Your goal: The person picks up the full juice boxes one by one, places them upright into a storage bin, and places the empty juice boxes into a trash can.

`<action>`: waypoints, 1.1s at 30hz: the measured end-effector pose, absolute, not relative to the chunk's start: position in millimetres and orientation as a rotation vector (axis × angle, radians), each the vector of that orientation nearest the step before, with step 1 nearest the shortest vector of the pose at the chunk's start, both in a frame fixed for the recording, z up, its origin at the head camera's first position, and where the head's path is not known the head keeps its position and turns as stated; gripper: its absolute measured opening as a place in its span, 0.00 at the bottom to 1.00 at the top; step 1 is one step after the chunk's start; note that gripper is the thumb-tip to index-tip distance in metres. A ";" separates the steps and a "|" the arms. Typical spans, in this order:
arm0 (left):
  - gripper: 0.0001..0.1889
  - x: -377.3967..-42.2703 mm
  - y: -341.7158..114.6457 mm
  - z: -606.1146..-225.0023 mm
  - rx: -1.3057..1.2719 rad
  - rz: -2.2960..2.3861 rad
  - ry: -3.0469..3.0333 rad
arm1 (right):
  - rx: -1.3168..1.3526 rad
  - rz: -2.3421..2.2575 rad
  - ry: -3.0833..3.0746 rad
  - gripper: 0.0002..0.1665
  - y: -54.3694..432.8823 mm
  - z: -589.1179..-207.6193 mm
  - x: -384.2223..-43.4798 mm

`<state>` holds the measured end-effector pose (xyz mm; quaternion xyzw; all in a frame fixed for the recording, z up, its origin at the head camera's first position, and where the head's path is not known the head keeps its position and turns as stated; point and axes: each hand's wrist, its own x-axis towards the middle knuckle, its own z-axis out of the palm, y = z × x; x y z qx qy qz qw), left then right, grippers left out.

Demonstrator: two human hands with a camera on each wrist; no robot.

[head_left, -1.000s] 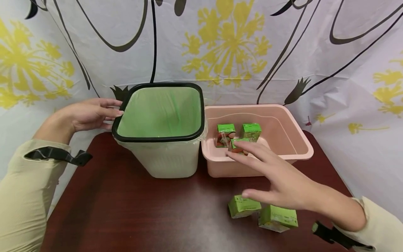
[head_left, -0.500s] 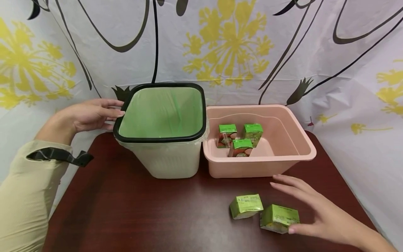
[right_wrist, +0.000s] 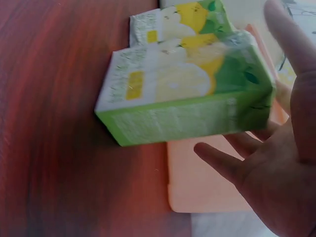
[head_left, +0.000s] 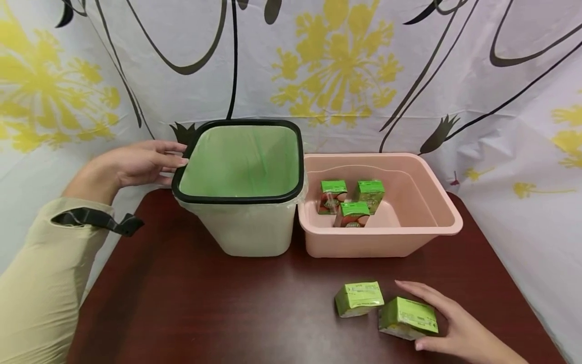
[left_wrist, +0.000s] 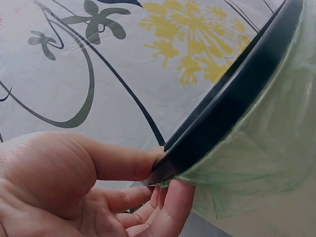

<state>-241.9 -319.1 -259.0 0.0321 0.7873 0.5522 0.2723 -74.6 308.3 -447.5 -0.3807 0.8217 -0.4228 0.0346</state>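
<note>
At the left, my left hand pinches the black rim of a trash bin lined with a translucent green bag, thumb on top and fingers beneath. My right hand is spread around the right end of a green juice box, thumb near its front corner and fingers behind it. In the right wrist view the palm faces this juice box, which shows a yellow and white fruit picture. A second green juice box lies just left of it on the table.
A pink plastic tub stands right of the bin, holding three small green-topped cartons. Both containers sit toward the back of the dark red-brown table. Behind hangs a white sheet with yellow flower prints.
My right hand has come from over the tub down and right to the nearer juice box. The left hand stays at the bin's rim. The view has shifted slightly.
</note>
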 end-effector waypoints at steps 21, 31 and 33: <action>0.37 -242.7 -319.0 -260.1 0.072 1.519 2.108 | -1.037 -1.172 2.716 0.44 313.5 -395.3 -81.1; 0.38 -242.8 -318.7 -259.4 0.080 1.499 2.113 | -1.093 -1.096 2.889 0.47 304.3 -326.2 -103.8; 0.38 -243.0 -318.2 -259.3 0.082 1.496 2.118 | -1.117 -1.087 2.899 0.48 297.2 -314.7 -110.3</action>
